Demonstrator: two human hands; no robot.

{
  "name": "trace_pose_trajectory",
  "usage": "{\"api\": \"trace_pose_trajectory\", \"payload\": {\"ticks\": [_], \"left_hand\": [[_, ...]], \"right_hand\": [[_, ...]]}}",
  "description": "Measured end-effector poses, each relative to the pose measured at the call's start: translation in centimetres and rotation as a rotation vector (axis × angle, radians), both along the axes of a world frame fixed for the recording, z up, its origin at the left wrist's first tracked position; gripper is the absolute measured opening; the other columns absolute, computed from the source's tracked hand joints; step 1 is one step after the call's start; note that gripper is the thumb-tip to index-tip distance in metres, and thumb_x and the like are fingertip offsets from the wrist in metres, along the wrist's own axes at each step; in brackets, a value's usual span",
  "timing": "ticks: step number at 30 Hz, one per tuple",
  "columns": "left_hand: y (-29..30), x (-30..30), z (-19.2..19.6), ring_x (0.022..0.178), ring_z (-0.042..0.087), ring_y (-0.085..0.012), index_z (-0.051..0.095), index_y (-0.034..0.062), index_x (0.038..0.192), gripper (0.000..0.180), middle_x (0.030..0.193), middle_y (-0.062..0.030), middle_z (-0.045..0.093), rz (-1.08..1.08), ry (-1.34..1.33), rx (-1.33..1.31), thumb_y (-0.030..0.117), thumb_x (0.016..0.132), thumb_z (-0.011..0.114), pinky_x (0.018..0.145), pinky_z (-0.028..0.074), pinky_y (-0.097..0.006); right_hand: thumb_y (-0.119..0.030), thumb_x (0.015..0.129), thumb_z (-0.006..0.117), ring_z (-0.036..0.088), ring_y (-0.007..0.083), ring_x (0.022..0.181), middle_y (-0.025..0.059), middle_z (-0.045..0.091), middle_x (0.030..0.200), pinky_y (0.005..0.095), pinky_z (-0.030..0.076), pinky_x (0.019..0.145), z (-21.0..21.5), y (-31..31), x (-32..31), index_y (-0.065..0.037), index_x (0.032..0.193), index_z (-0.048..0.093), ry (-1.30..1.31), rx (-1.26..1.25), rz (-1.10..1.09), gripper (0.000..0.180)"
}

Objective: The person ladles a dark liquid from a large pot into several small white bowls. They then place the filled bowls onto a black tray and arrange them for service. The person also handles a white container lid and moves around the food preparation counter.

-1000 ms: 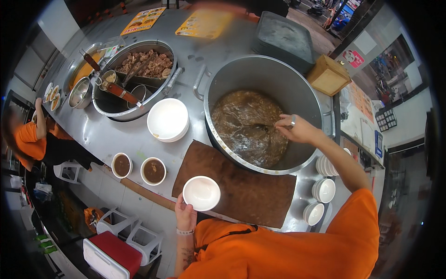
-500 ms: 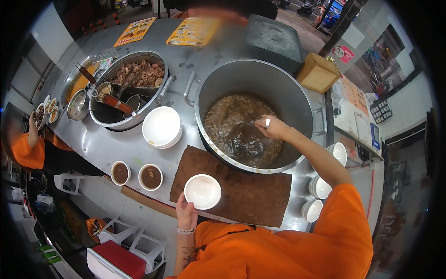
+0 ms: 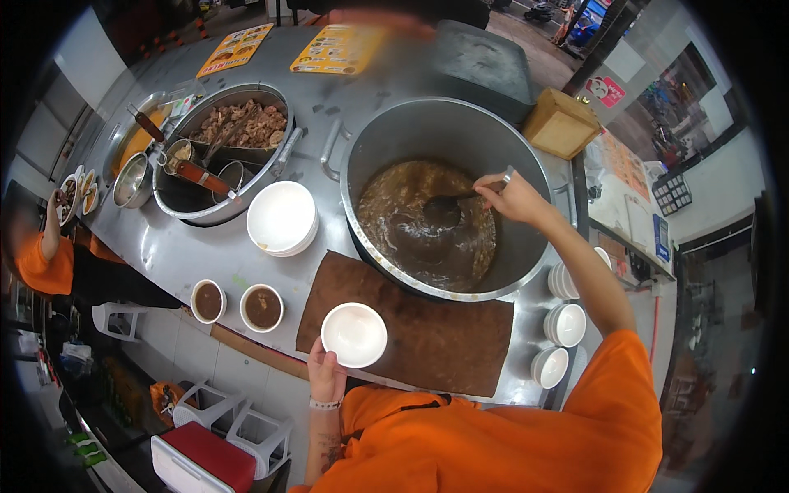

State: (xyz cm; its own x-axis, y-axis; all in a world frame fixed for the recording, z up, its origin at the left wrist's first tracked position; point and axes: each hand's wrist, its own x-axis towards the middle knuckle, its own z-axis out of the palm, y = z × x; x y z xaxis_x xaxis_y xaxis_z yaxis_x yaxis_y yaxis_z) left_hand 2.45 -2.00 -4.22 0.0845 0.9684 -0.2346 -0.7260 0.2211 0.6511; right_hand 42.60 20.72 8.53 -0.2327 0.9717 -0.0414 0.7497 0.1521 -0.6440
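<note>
The ladle (image 3: 448, 204) stands in the big pot (image 3: 526, 148) of brown soup (image 3: 419, 234), its bowl sunk at the surface and half lost in the liquid, so what it carries cannot be made out. Its thin handle runs up to the right hand (image 3: 511, 195), whose fingers are curled tight around the top end; the tip of the handle pokes out above the knuckles. The hand hangs over the pot's far right side, inside the rim.

Just in front of the pot, on the brown board (image 3: 436, 341), the left hand (image 3: 326, 374) holds a white bowl (image 3: 354, 334) by its near edge. The thumb lies on the rim and the other fingers are hidden beneath the bowl, so their spread cannot be told.

Left of the pot sits a stack of white bowls (image 3: 282, 218), and nearer the counter edge two small cups of dark sauce (image 3: 242, 305). Right of the pot, more small white bowls (image 3: 563, 324) are partly hidden behind the right arm. Further left of the pot, a basin of meat (image 3: 242, 123) holds several utensils.
</note>
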Motion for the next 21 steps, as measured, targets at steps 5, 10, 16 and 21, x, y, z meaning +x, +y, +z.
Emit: {"api": "trace_pose_trajectory", "payload": {"ticks": [5, 10, 16, 21], "left_hand": [[0.2, 0.1, 0.1, 0.117, 0.055, -0.023, 0.042, -0.0046, 0.131, 0.058, 0.127, -0.0129, 0.055, 0.0, 0.002, 0.002, 0.022, 0.087, 0.07, 0.101, 0.044, -0.038], [0.3, 0.2, 0.6, 0.116, 0.055, -0.0231, 0.042, -0.0044, 0.131, 0.058, 0.127, -0.0129, 0.055, 0.004, -0.004, 0.012, 0.021, 0.087, 0.07, 0.1, 0.045, -0.038], [1.4, 0.1, 2.9, 0.115, 0.056, -0.0234, 0.042, -0.004, 0.131, 0.057, 0.127, -0.0125, 0.055, -0.011, 0.016, 0.043, 0.021, 0.087, 0.069, 0.098, 0.047, -0.038], [3.6, 1.0, 5.8, 0.114, 0.057, -0.0221, 0.042, -0.0037, 0.13, 0.051, 0.124, -0.012, 0.056, -0.034, 0.011, 0.017, 0.021, 0.09, 0.064, 0.095, 0.049, -0.037]], "right_hand": [[-0.017, 0.089, 0.06, 0.065, 0.0329, 0.066, 0.0192, 0.066, 0.074, 0.0376, 0.05, 0.062, -1.9, 0.2, -1.0, -0.004, 0.095, 0.069, -0.169, 0.15, 0.099, 0.016], [-0.018, 0.09, 0.06, 0.067, 0.028, 0.065, 0.0166, 0.066, 0.071, 0.0367, 0.051, 0.059, -3.3, 0.4, -0.6, -0.001, 0.094, 0.067, -0.023, 0.02, -0.088, 0.019], [-0.017, 0.091, 0.058, 0.069, 0.0201, 0.058, 0.0142, 0.066, 0.069, 0.0288, 0.052, 0.056, 2.3, 1.3, 2.1, 0.009, 0.088, 0.061, 0.163, 0.04, -0.332, 0.026], [-0.02, 0.091, 0.057, 0.069, 0.0203, 0.057, 0.0146, 0.065, 0.067, 0.0277, 0.051, 0.054, 9.5, 0.6, 3.4, 0.009, 0.086, 0.062, 0.089, 0.077, -0.404, 0.029]]}}
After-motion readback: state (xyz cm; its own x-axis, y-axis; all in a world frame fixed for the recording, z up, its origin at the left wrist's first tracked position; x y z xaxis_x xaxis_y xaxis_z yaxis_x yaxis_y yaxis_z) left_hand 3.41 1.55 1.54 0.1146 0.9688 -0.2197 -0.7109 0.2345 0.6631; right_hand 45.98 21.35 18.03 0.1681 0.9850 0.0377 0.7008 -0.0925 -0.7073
